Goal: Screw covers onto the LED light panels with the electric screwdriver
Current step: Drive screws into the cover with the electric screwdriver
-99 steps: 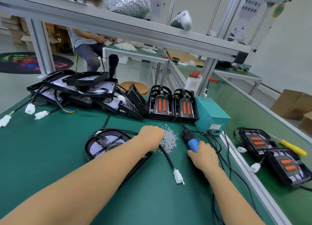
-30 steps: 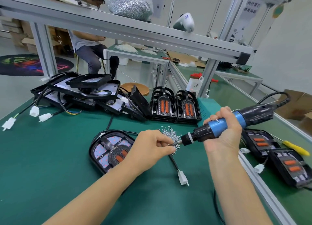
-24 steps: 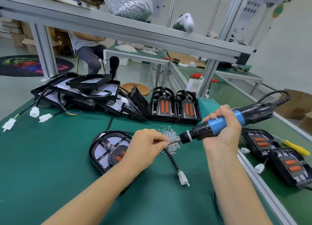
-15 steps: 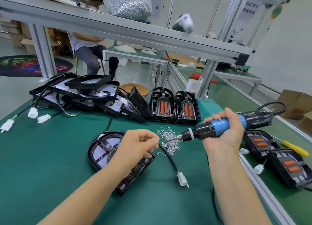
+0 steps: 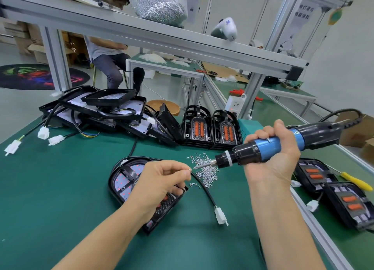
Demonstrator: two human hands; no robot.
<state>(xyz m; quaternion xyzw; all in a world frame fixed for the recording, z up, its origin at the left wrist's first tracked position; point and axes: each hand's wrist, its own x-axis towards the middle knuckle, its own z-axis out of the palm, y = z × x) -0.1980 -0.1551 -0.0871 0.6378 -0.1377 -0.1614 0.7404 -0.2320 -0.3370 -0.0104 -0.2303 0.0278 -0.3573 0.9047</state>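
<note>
The LED light panel (image 5: 129, 178) lies flat on the green bench (image 5: 60, 188) under your left hand (image 5: 159, 180), its grip pinching a small screw (image 5: 189, 169) – just off the bit of the electric screwdriver (image 5: 269, 148) your right hand (image 5: 277, 160) grips, loose screws (image 5: 206, 168) scattered beneath.

Bare forearms, no sleeves, gloves

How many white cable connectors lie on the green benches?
6: three at the far left, one in the panel pile, one near the left hand and one right of the rail. Others may be hidden.
</note>
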